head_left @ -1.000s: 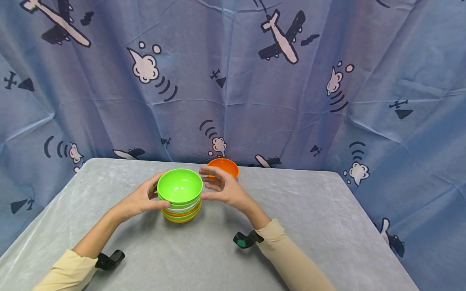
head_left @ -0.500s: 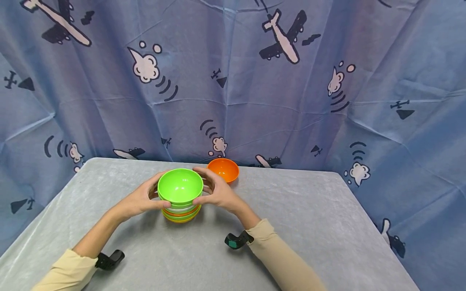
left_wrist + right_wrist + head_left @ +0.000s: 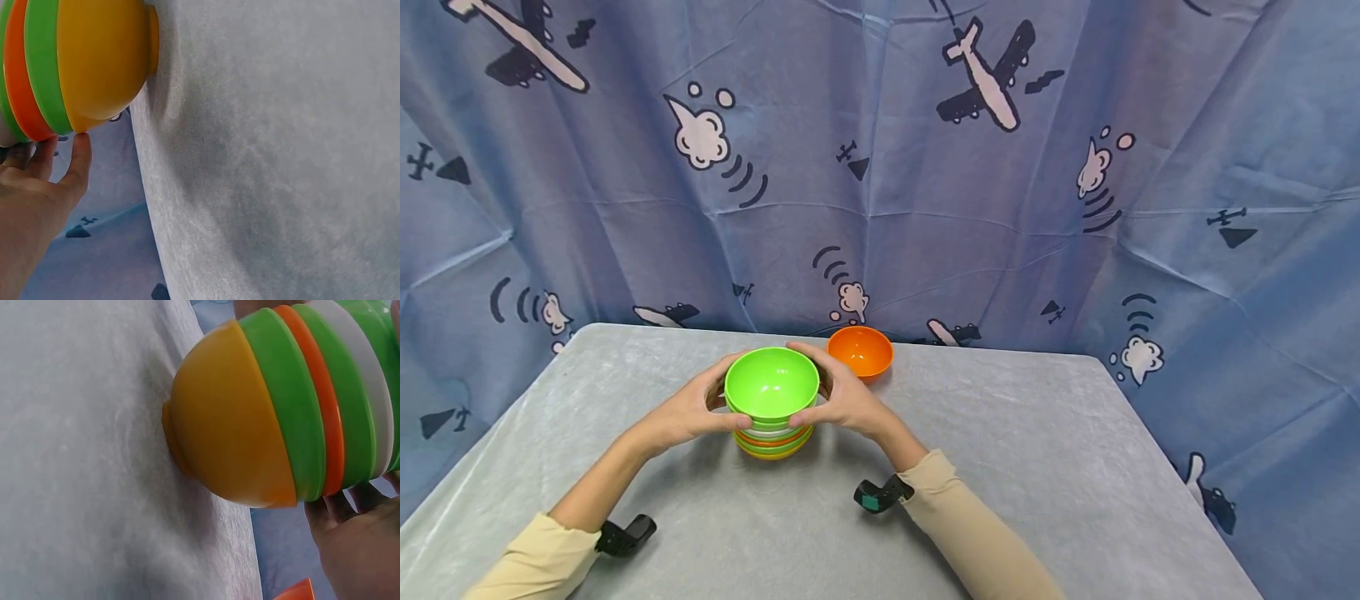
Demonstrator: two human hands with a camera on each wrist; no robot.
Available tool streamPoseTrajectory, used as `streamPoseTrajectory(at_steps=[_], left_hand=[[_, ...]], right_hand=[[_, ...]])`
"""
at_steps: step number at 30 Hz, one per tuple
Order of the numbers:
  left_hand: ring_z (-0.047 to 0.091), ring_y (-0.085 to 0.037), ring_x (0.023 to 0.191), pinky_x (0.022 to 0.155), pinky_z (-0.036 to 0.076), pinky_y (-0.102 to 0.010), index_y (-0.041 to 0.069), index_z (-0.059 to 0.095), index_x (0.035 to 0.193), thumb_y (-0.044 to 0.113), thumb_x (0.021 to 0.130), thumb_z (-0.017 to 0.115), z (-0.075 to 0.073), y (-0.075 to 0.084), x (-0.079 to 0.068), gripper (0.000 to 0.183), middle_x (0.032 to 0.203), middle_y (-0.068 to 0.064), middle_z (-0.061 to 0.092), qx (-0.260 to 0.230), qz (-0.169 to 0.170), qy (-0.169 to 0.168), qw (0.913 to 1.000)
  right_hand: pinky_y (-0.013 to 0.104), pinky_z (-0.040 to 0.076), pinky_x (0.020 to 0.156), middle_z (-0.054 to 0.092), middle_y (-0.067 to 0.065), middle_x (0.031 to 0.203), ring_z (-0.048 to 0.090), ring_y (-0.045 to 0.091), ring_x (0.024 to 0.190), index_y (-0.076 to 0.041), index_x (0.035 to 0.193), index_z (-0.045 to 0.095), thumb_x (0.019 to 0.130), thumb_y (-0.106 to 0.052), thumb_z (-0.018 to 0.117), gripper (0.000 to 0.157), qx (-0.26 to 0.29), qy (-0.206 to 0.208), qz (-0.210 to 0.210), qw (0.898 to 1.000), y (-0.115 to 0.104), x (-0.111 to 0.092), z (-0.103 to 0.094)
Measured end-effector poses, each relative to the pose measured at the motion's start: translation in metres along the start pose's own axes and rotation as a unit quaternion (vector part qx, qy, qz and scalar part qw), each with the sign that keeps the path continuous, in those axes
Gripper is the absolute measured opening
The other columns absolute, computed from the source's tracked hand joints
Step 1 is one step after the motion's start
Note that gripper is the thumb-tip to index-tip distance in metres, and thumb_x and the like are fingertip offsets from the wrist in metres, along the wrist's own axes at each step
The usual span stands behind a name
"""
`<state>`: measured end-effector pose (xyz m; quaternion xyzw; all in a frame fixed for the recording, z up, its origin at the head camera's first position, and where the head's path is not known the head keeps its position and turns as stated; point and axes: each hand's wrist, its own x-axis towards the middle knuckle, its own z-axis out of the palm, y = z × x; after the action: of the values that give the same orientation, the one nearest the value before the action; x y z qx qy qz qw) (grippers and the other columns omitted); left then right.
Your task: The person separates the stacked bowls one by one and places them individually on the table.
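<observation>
A stack of nested plastic bowls stands upright at the middle-left of the table, a light green bowl (image 3: 771, 382) on top. Below it come white, green and orange bowls (image 3: 315, 394), and a yellow bowl (image 3: 225, 419) forms the base, its foot right at the tabletop. My left hand (image 3: 688, 407) grips the stack's left side, thumb across the front near the top rim, fingers partly hidden behind. From the right, my right hand (image 3: 844, 398) holds it the same way, thumb at the front. In the left wrist view, fingertips (image 3: 81, 140) touch the bowls' rims.
A single orange bowl (image 3: 861, 353) stands behind and right of the stack, near the far edge of the table (image 3: 1000, 442). A blue curtain (image 3: 895, 167) printed with planes hangs right behind the table. Each wrist wears a black camera mount (image 3: 627, 535).
My right hand has moved left onto the stack and now holds its right side, uncovering the orange bowl behind. The left hand and the stack have stayed in place.
</observation>
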<state>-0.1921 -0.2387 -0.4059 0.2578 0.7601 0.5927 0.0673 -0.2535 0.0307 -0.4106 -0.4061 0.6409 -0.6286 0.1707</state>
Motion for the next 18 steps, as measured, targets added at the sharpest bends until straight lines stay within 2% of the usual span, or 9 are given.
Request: streamPoseTrajectory(at_steps=[2, 7, 13, 18], left_hand=[[0.046, -0.031, 0.131, 0.105, 0.042, -0.041, 0.01, 0.031, 0.158, 0.01, 0.09, 0.077, -0.0003, -0.0002, -0.0001, 0.082, 0.149, -0.011, 0.043, 0.002, 0.0, 0.0, 1.0], [0.046, -0.033, 0.131, 0.106, 0.039, -0.055, 0.009, 0.031, 0.158, 0.011, 0.09, 0.077, -0.0002, 0.0001, 0.0002, 0.082, 0.149, -0.012, 0.043, 0.005, -0.002, 0.001, 1.0], [0.043, -0.037, 0.134, 0.107, 0.035, -0.061, 0.009, 0.03, 0.158, 0.01, 0.09, 0.078, 0.0001, 0.0003, 0.0005, 0.083, 0.151, -0.012, 0.042, 0.004, -0.003, 0.001, 1.0], [0.041, -0.039, 0.135, 0.107, 0.034, -0.062, 0.008, 0.03, 0.158, 0.01, 0.089, 0.078, -0.0001, 0.0006, 0.0005, 0.084, 0.151, -0.013, 0.041, 0.003, -0.004, 0.002, 1.0]], right_hand=[[0.042, 0.034, 0.113, 0.044, 0.01, 0.149, 0.046, 0.022, 0.133, 0.001, 0.157, 0.03, 0.077, -0.03, 0.093, 0.106, 0.004, -0.002, 0.0, 1.0, 0.0002, 0.0008, 0.0007], [0.041, 0.034, 0.114, 0.048, 0.009, 0.146, 0.046, 0.026, 0.132, 0.002, 0.155, 0.033, 0.078, -0.009, 0.09, 0.096, 0.011, 0.005, -0.005, 1.0, -0.0013, 0.0019, 0.0017], [0.041, 0.032, 0.114, 0.047, 0.009, 0.148, 0.045, 0.029, 0.133, 0.002, 0.154, 0.037, 0.077, -0.004, 0.089, 0.094, 0.01, 0.018, -0.015, 1.0, -0.0005, 0.0013, 0.0028], [0.042, 0.032, 0.115, 0.048, 0.008, 0.148, 0.045, 0.03, 0.133, 0.004, 0.154, 0.036, 0.077, -0.01, 0.091, 0.096, 0.009, 0.02, -0.025, 0.999, 0.0009, 0.0013, 0.0026]])
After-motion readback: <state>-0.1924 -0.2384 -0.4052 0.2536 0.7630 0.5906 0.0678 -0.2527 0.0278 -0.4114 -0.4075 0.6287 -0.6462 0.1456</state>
